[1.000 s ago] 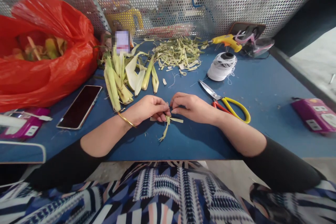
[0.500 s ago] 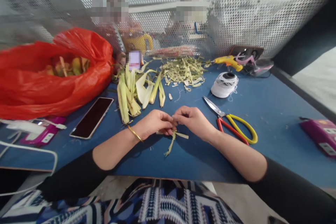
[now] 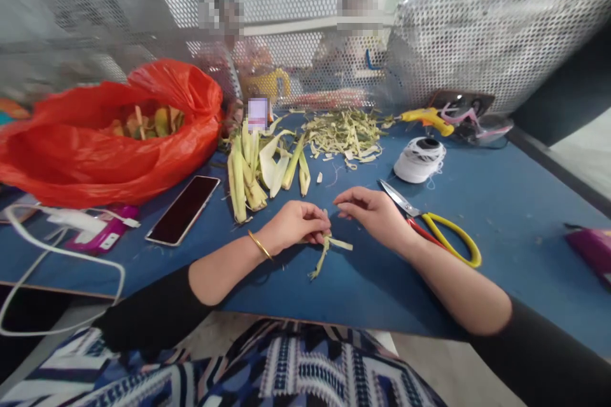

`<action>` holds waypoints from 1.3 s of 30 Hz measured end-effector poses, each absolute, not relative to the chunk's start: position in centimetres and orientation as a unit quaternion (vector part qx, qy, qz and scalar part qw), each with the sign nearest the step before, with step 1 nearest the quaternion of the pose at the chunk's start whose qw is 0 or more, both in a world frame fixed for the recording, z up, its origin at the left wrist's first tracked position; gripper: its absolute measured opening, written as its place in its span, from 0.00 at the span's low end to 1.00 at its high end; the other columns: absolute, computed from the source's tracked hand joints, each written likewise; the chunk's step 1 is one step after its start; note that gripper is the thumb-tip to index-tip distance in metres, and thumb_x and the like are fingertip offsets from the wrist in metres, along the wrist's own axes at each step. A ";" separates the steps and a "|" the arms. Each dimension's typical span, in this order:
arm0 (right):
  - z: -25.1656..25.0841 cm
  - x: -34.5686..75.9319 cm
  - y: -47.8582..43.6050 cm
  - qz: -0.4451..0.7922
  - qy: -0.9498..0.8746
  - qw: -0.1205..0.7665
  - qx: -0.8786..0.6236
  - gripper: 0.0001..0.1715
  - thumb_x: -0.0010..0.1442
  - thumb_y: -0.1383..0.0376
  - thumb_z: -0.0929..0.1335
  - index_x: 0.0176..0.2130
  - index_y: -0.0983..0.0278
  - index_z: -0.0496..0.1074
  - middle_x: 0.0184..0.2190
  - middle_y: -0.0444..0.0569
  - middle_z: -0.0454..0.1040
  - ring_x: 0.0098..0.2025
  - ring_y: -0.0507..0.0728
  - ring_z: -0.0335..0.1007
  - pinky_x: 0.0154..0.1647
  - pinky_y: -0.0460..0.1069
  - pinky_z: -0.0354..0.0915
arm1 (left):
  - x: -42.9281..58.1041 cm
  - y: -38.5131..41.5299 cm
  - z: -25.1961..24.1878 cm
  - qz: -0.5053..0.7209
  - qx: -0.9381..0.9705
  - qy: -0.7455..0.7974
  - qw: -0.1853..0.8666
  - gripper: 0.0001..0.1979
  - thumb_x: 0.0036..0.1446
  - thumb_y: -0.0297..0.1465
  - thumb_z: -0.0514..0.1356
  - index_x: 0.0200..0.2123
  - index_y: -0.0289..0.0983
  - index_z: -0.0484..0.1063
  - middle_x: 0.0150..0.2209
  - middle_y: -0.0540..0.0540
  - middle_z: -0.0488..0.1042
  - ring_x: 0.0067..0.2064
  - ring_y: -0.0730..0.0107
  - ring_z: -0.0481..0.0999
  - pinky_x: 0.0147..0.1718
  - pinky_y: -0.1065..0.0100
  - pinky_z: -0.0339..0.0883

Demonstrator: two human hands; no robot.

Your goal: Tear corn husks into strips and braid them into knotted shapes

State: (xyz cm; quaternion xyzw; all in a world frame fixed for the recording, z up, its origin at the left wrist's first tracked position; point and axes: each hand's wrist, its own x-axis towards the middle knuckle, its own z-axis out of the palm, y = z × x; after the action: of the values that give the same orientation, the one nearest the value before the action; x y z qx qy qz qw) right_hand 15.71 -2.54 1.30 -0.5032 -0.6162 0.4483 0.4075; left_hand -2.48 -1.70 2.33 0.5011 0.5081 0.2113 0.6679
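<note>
My left hand (image 3: 303,224), a gold bangle on its wrist, pinches a small braided strip of corn husk (image 3: 321,259) just above the table. The braid's thin end points toward me, and a loose flat strand sticks out to the right. To the right, a short gap away, my right hand (image 3: 365,210) has its thumb and fingers drawn together. Whatever may be between those fingertips is too small to make out. Beside my right hand lie scissors (image 3: 432,229) with red and yellow handles, partly hidden under the wrist.
Corn husks (image 3: 248,178) and a heap of shredded strips (image 3: 346,133) lie beyond my hands. A white thread spool (image 3: 419,160) and yellow glue gun (image 3: 427,117) are at right. A phone (image 3: 182,211), white cable (image 3: 71,254) and red plastic bag (image 3: 109,165) occupy the left.
My right hand has come away from the left and moved right, with its fingertips leaving the husk braid. My left hand keeps its pinch. The whole view has shifted slightly.
</note>
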 end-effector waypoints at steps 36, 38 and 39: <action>0.7 14.8 -3.4 0.413 -0.666 0.405 -0.470 0.12 0.52 0.66 0.68 0.39 0.62 0.67 0.26 0.41 0.75 0.26 0.51 0.71 0.29 0.46 0.67 | -2.6 -1.1 2.0 0.241 0.487 0.497 0.677 0.08 0.52 0.25 0.65 0.24 0.33 0.68 0.21 0.49 0.76 0.21 0.77 0.75 0.22 0.76 0.66; 0.9 14.9 -3.6 0.370 -0.711 0.388 -0.455 0.11 0.54 0.68 0.66 0.40 0.61 0.67 0.27 0.42 0.75 0.28 0.51 0.72 0.31 0.46 0.68 | -2.5 -1.0 2.1 0.240 0.484 0.502 0.675 0.08 0.51 0.24 0.66 0.24 0.33 0.69 0.20 0.49 0.76 0.21 0.77 0.75 0.22 0.77 0.66; 1.0 14.9 -3.7 0.348 -0.732 0.377 -0.449 0.11 0.55 0.69 0.66 0.40 0.61 0.67 0.27 0.42 0.75 0.29 0.51 0.72 0.32 0.46 0.68 | -2.5 -1.0 2.1 0.240 0.481 0.506 0.675 0.08 0.50 0.23 0.66 0.24 0.33 0.69 0.20 0.49 0.76 0.21 0.77 0.75 0.22 0.76 0.66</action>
State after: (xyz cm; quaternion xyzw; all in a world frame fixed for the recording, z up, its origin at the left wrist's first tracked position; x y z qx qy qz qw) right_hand 14.92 -3.66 0.99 -0.4486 -0.7318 0.3477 0.3772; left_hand -2.54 -1.01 2.12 0.4806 0.5055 0.2395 0.6754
